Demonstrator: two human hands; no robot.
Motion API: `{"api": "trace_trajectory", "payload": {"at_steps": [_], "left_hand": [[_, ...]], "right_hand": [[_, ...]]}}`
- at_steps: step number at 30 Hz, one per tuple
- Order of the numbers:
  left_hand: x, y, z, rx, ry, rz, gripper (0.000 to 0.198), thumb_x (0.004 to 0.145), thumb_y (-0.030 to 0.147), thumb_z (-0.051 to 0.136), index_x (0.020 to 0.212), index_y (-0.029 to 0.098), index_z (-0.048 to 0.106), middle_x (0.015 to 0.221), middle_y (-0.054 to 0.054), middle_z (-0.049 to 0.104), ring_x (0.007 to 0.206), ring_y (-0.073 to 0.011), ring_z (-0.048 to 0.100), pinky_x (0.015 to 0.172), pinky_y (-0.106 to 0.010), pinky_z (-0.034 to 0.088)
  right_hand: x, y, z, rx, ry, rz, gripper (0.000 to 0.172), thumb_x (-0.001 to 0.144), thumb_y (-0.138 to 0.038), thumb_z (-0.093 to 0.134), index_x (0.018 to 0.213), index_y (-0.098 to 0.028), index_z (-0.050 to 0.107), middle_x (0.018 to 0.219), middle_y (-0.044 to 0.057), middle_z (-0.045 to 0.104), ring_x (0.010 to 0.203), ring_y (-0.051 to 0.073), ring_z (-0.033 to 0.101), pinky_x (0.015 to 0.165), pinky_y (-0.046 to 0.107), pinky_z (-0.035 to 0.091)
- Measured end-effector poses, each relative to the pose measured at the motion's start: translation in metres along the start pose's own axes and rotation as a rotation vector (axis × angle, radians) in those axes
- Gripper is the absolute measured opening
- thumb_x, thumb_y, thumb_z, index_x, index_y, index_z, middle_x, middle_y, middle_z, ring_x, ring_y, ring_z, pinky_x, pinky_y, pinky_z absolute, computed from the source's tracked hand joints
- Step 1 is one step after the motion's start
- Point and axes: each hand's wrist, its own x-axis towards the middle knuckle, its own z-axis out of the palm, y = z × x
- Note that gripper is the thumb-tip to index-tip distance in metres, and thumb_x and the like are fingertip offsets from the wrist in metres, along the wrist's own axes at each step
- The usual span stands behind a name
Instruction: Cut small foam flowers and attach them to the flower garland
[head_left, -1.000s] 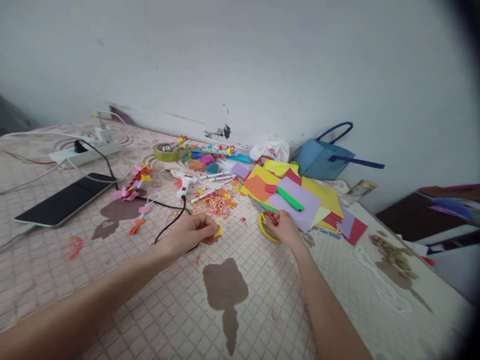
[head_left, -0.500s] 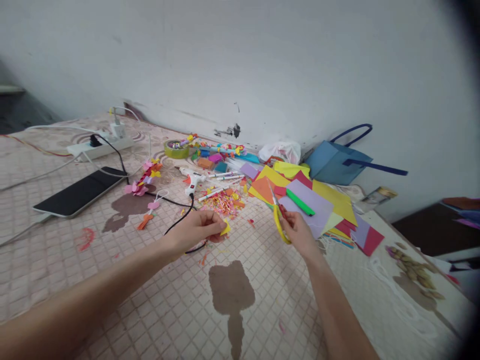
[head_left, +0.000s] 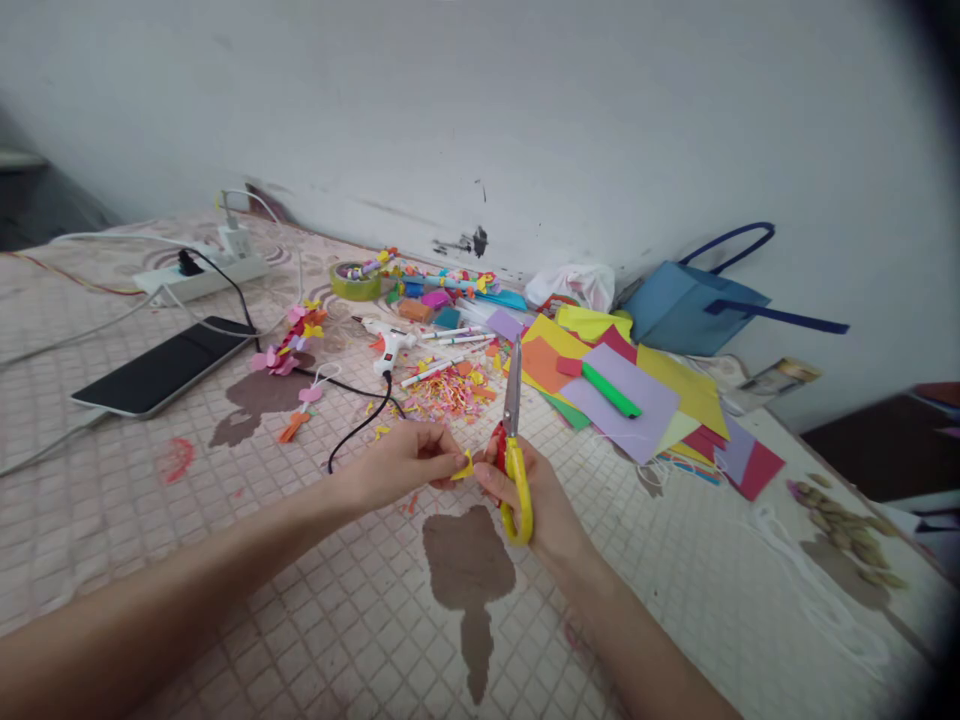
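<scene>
Between the fingertips of my left hand is a small yellow paper piece, pinched at its edge. My right hand is closed around scissors with yellow and red handles, their blades pointing up and away and looking closed. The right fingertips are close beside the yellow piece; whether they touch it I cannot tell. Beyond my hands lies a heap of tiny paper scraps. A white glue gun rests left of that heap, its black cord running toward my left forearm.
Coloured paper sheets with a green clay-like stick lie to the right, in front of a blue bag. At left are a tablet-like black device, a power strip and loose cables. A tape roll sits near the wall.
My right hand has moved left with the scissors, close to my left hand, and the blades now point more upright. My left hand has shifted slightly right, still pinching the yellow piece.
</scene>
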Motion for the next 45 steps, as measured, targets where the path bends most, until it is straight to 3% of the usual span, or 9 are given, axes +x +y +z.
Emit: {"api": "trace_trajectory", "payload": {"at_steps": [12,15,18,22,32,45], "left_hand": [[-0.001,0.002,0.0,-0.1,0.039,-0.037,0.024,0.075,0.037,0.066,0.068,0.015,0.056,0.067,0.0,0.061,0.061,-0.0102,0.055,0.063,-0.024,0.044],[-0.002,0.009,-0.006,-0.142,0.089,-0.055,0.024,0.075,0.036,0.067,0.069,0.015,0.056,0.07,-0.001,0.065,0.066,-0.0113,0.059,0.067,-0.025,0.046],[-0.003,0.015,-0.014,-0.193,0.112,-0.046,0.022,0.076,0.035,0.067,0.074,0.015,0.058,0.073,-0.002,0.067,0.071,-0.0131,0.064,0.074,-0.028,0.048],[-0.004,0.017,-0.023,-0.265,0.122,0.009,0.022,0.075,0.033,0.069,0.075,0.015,0.059,0.079,-0.002,0.069,0.081,-0.0154,0.066,0.083,-0.032,0.049],[-0.006,0.022,-0.029,-0.341,0.178,0.087,0.021,0.077,0.032,0.069,0.075,0.015,0.056,0.081,-0.002,0.07,0.082,-0.0149,0.067,0.086,-0.034,0.049],[-0.005,0.021,-0.027,-0.333,0.233,0.088,0.018,0.078,0.028,0.066,0.073,0.014,0.056,0.074,-0.001,0.067,0.075,-0.0124,0.065,0.084,-0.033,0.049]], "right_hand": [[-0.004,0.004,0.002,-0.07,0.021,0.025,0.036,0.069,-0.041,0.073,0.078,-0.02,0.045,0.062,-0.007,0.043,0.05,0.007,0.038,0.048,0.021,0.032],[-0.006,0.002,0.0,-0.195,-0.024,0.021,0.038,0.075,-0.053,0.063,0.085,-0.02,0.046,0.064,-0.006,0.042,0.052,0.009,0.038,0.05,0.022,0.035],[-0.01,0.001,-0.003,-0.358,-0.092,-0.085,0.041,0.081,-0.059,0.052,0.094,-0.02,0.047,0.067,-0.005,0.043,0.056,0.011,0.041,0.052,0.024,0.037],[-0.014,0.003,-0.008,-0.497,-0.151,-0.069,0.04,0.086,-0.06,0.042,0.085,-0.02,0.048,0.058,-0.006,0.044,0.048,0.01,0.042,0.047,0.023,0.035],[-0.016,0.0,-0.007,-0.703,-0.145,-0.029,0.038,0.084,-0.056,0.048,0.078,-0.019,0.052,0.059,-0.004,0.047,0.046,0.009,0.042,0.042,0.021,0.033],[-0.016,0.001,-0.006,-0.721,-0.151,-0.022,0.038,0.083,-0.056,0.049,0.074,-0.019,0.049,0.058,-0.004,0.045,0.046,0.009,0.041,0.041,0.021,0.033]]}}
